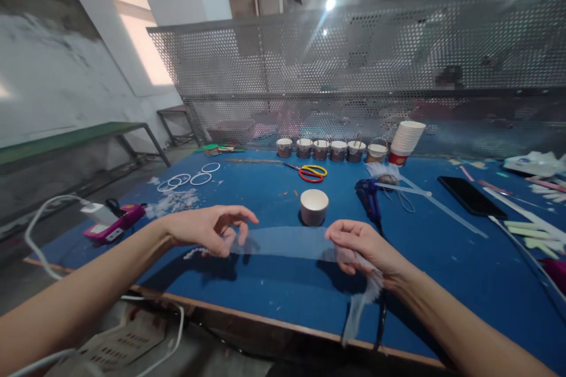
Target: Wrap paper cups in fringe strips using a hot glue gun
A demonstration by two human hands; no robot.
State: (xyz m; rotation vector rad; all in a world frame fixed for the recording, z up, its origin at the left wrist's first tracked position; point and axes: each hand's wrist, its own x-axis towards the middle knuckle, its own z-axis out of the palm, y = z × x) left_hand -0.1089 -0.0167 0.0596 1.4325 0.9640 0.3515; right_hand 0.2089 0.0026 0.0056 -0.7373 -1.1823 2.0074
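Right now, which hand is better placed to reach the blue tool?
Right, probably. The right hand is nearer the blue tool, though it pinches the translucent strip; the left hand is farther, left of the lone cup.

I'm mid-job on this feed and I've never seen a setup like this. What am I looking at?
There is no machine here: these are a person's bare hands, seen by a camera worn on the head, looking forward and down. There is just this one picture. The right hand pinches a sheer strip that stretches toward the left hand; whether the left hand grips it, I can't tell. Just beyond the strip, a paper cup stands on the blue table. Farther back lie scissors, with a row of small buckets behind. White rings lie to the left; a blue glue gun and a phone lie to the right.
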